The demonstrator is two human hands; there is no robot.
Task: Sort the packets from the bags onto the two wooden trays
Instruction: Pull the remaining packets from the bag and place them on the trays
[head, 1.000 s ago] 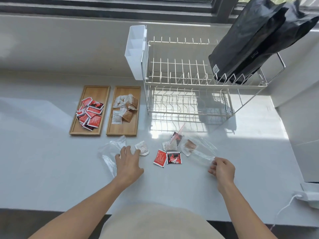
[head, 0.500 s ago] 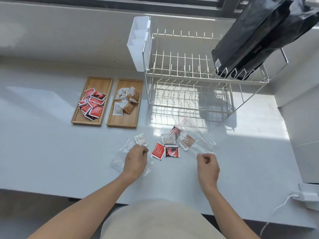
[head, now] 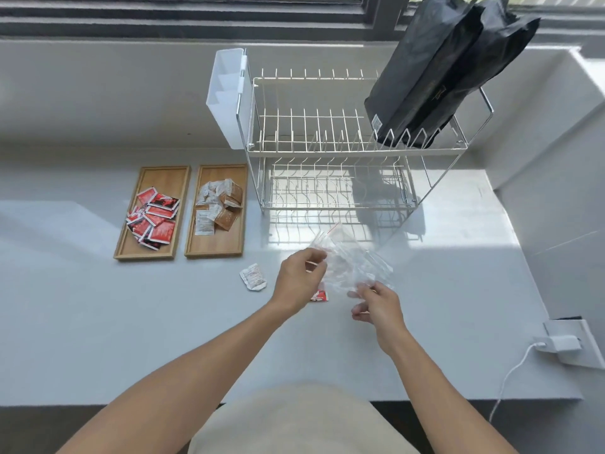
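While held, clear bag (head: 350, 263), crumpled, glossy

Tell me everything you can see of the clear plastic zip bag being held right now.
The clear plastic zip bag is thin, transparent and crinkled, with a red strip along its opening edge at the far upper end. It is lifted off the grey countertop, tilted, in front of the wire dish rack. The left hand pinches its near-left edge and the right hand grips its lower corner with the fingers. No packet shows clearly inside. A red packet lies on the counter just below it.
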